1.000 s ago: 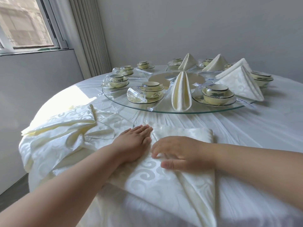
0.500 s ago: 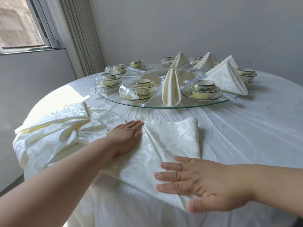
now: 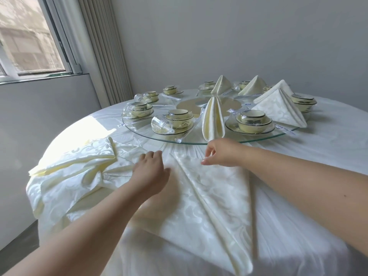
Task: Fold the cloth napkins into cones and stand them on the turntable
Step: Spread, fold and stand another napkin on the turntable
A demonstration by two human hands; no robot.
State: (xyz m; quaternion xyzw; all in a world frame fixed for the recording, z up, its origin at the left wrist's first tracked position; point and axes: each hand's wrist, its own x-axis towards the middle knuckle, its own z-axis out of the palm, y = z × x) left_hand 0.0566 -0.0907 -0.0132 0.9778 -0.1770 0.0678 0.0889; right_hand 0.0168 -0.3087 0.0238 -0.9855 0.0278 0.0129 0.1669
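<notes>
- Head view: a half-folded cream damask cloth napkin point(image 3: 211, 198) lies at 6 o'clock on the white-clothed round desk point(image 3: 318, 156).
- Left grip point(image 3: 152, 172) presses its left edge, fingers curled.
- Right grip point(image 3: 221, 153) pinches its top corner.
- At 12 o'clock, the round glass turntable point(image 3: 199, 140) carries a standing cream napkin cone point(image 3: 213, 118).

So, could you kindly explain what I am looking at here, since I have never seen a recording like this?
There is no machine: a person wears a camera on the head, looking down at two bare hands. The single view shows a round table under a white tablecloth. The left hand rests on a cream patterned cloth napkin lying partly folded; the right hand pinches its far edge. Left of it lies a loose heap of unfolded napkins. Behind, a round glass turntable carries cream bowls on saucers and several napkins already standing as cones.
</notes>
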